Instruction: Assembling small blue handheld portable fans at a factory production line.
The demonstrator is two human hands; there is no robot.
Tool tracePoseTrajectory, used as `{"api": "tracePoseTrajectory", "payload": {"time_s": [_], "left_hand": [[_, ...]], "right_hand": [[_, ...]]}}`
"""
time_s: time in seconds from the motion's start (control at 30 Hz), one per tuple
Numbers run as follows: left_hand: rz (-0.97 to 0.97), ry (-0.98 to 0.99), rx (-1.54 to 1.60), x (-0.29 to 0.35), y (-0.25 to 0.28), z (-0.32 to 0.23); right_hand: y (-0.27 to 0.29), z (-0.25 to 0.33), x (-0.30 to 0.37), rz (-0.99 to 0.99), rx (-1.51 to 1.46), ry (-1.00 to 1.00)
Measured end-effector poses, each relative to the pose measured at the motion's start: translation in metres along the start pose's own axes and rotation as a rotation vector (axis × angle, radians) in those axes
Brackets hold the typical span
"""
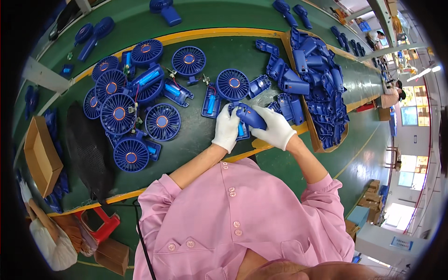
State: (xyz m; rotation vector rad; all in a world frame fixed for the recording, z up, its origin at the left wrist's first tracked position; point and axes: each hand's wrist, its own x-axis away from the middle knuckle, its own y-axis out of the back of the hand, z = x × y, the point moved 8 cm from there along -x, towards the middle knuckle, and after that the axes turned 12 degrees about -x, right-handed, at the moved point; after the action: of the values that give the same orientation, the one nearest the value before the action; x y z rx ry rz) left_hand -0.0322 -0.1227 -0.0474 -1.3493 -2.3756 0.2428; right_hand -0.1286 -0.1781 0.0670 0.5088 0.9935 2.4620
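Bright windows [398, 216] and lamps [436, 68] glare at right; fisheye distortion bends the darkened edges.

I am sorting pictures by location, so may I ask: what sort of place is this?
Likely a factory assembly area: matching blue fan heads lie on a green workbench, a cardboard tray holds heaped casings, and another person's gloved hand shows at left.

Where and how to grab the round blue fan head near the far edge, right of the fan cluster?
Probably the outer rim of the fan head, from its right: the head is round and lies grille up, with bare table that side, while other fans crowd its left.
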Motion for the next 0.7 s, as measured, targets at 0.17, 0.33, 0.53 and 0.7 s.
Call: {"api": "tracePoseTrajectory", "payload": {"time_s": [0.17, 0.33, 0.53, 0.7], "left_hand": [[-0.056, -0.051, -0.133, -0.001, 0.003, 0.0], [-0.041, -0.008, -0.141, -0.005, 0.003, 0.008], [0.027, 0.048, -0.155, -0.003, -0.003, 0.006], [0.192, 0.049, -0.022, -0.003, -0.008, 0.012]], "right_hand": [[0.017, 0.037, 0.0, -0.091, 0.048, -0.004], [0.001, 0.054, -0.011, 0.117, 0.385, -0.14], [-0.004, 0.064, -0.025, 0.28, 0.522, -0.199], [-0.006, 0.062, -0.028, 0.311, 0.542, -0.208]]}}
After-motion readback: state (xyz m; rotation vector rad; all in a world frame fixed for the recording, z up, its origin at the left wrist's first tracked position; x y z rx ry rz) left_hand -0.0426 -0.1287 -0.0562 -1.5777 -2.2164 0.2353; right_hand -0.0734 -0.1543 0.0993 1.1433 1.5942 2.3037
